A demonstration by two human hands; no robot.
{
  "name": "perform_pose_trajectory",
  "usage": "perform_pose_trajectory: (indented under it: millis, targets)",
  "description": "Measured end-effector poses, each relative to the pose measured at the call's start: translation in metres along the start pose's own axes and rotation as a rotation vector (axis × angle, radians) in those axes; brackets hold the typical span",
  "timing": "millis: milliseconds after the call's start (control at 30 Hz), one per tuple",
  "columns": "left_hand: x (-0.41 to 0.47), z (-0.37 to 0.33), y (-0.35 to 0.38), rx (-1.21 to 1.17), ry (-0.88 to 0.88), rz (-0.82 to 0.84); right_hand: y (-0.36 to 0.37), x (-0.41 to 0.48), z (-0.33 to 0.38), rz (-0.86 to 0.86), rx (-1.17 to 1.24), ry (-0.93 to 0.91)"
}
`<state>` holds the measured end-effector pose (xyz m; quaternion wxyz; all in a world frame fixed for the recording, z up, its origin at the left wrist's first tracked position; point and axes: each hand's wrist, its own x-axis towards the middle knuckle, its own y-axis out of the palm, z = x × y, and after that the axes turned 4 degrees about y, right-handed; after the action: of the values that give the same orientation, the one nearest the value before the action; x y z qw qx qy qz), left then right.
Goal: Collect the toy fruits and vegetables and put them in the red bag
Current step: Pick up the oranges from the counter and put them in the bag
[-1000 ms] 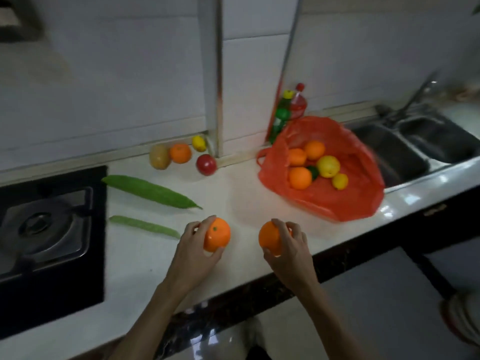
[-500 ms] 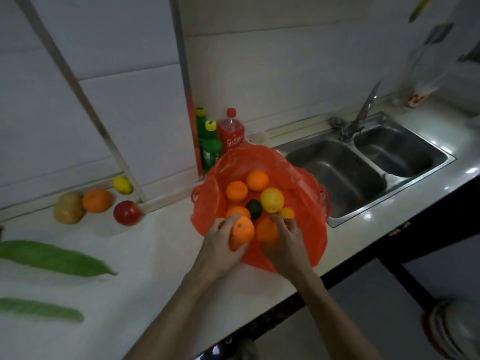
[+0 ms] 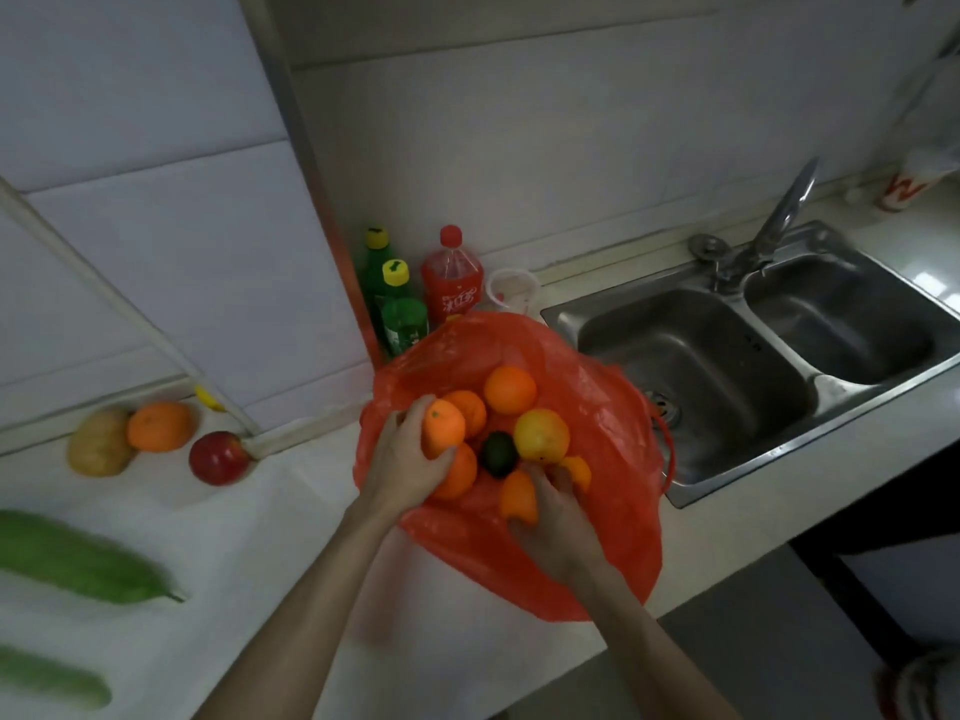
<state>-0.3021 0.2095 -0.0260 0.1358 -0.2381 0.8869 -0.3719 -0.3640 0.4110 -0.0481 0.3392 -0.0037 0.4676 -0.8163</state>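
Grip: left hand [image 3: 402, 462] round left orange [image 3: 442, 426], right hand [image 3: 558, 524] round right orange [image 3: 517, 497], over red bag [image 3: 615, 511] beside sink [image 3: 810, 434].

White countertop [image 3: 291, 537]: red bag [image 3: 613, 537], potato [image 3: 98, 443], orange [image 3: 160, 426], red apple [image 3: 218, 457], large green gourd [image 3: 78, 561], red bottle [image 3: 452, 283].

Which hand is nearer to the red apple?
Left. The left hand lies right of the apple, over the bag; the right hand lies farther right, also over the bag.
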Motion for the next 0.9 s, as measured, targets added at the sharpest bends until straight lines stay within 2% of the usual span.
perform_pose_trajectory:
  millis: [267,433,533,633,767,900]
  targets:
    - [0.012,0.01,-0.01,0.207,-0.08,-0.092,-0.003,0.016,0.006,0.008,0.027,-0.048]
    - [0.018,0.019,-0.014,0.3,-0.162,-0.058,0.001,0.015,0.008,0.088,-0.048,-0.025]
    - [0.021,0.026,-0.018,0.3,-0.147,0.039,-0.001,0.012,0.012,0.103,-0.106,-0.028]
    - [0.012,0.017,-0.028,0.248,-0.099,0.069,-0.009,0.006,0.021,0.025,-0.136,-0.057]
    - [-0.019,0.002,-0.047,0.16,0.029,-0.063,-0.017,-0.005,0.04,-0.167,-0.17,-0.16]
    - [-0.074,0.005,-0.065,0.177,0.09,-0.105,-0.011,-0.02,0.066,-0.224,-0.142,-0.285]
